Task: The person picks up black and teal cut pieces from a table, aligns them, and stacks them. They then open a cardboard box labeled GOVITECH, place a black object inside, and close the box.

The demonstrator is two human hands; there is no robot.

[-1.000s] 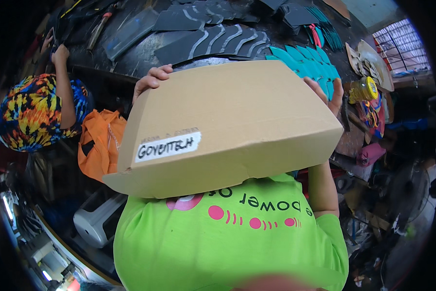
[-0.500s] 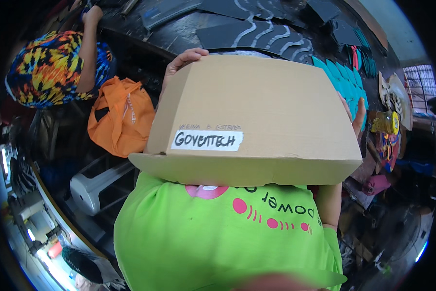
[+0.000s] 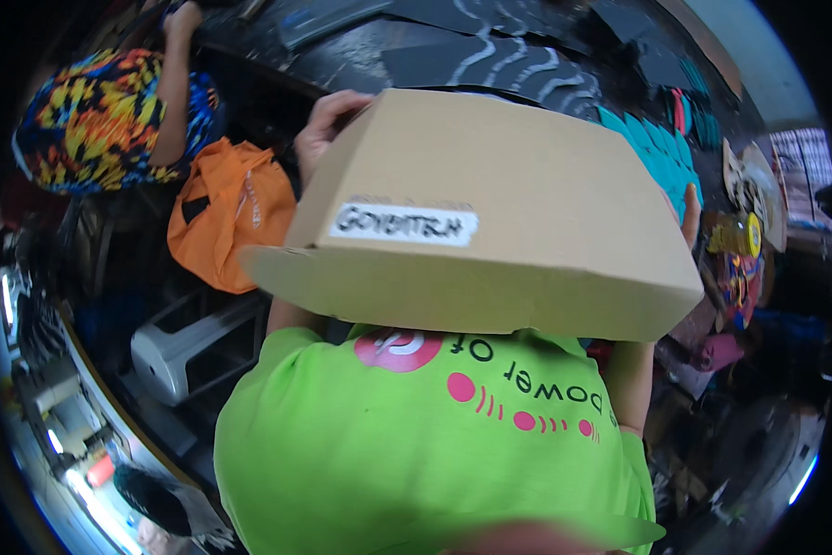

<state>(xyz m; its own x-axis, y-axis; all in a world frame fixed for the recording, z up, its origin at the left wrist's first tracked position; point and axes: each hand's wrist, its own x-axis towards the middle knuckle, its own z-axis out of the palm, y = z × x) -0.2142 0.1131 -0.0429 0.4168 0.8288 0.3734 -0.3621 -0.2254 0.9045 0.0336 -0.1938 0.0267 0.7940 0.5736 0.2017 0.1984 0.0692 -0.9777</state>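
Note:
A large brown cardboard box [image 3: 490,176] is held up in front of my green shirt, with a white handwritten label on its near part. Its near flap [image 3: 490,301] bends toward me. At the box's far left edge, my left hand [image 3: 328,129] grips it with the fingers curled over the side. My right hand [image 3: 690,217] is at the right side, mostly hidden behind the box; a finger shows along the edge. What lies inside or under the box is out of sight.
Beyond the box, a dark table [image 3: 342,69] bears black sheets with wavy grey strips [image 3: 527,69] and teal pieces [image 3: 652,148]. An orange bag [image 3: 235,217] and a grey plastic stool [image 3: 171,361] are at left, near a person in a patterned shirt [image 3: 101,120]. A yellow-lidded jar [image 3: 735,233] stands at right.
The box has tilted, its near edge rising away from my shirt and its right end swinging slightly lower. My left hand has shifted a little left along with it.

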